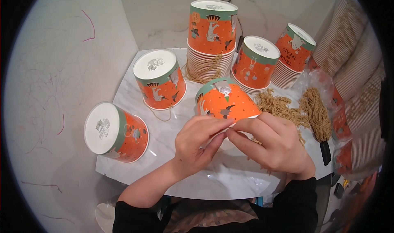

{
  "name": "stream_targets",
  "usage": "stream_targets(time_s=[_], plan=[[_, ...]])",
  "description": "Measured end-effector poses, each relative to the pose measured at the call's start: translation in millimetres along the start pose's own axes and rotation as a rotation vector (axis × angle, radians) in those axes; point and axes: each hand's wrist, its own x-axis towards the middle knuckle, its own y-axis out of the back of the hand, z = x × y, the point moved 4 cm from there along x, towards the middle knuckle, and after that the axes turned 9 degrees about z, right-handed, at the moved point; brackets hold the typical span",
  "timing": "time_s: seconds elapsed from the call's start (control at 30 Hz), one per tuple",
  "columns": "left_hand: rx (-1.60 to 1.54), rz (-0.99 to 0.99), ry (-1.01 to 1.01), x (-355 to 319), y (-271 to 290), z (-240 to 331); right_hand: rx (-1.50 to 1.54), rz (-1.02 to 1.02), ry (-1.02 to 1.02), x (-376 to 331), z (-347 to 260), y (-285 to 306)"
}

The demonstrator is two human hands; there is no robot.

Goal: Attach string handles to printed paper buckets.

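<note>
An orange paper bucket [227, 101] with a green band and cartoon figures lies tilted in front of me, its open rim turned toward my body. My left hand [195, 140] pinches at that rim, thumb and forefinger pressed together. From the other side my right hand [273, 142] closes on the same rim, its fingertips meeting those of the left. Whether a thin cord is between the fingertips I cannot tell. Just beyond my right hand lies a loose heap of tan cords [281, 107]. A tied bundle of tan cord [316, 114] is beside it.
Two single upturned buckets, one farther back [164, 83] and one nearer [129, 136], stand left on the marble-patterned table [164, 183]. Nested bucket stacks [211, 31] line the back. More wrapped bucket stacks [340, 35] stand right, near a black-handled object [325, 153].
</note>
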Motion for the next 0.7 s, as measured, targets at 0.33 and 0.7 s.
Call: stream_targets(time_s=[0.33,0.7], plan=[[0.091,0.098,0.064,-4,3,-17,0.152,-0.119,-0.237,-8,13,-10],[0.109,0.211,0.085,-6,8,-19,0.024,-0.182,-0.406,-11,7,-37]])
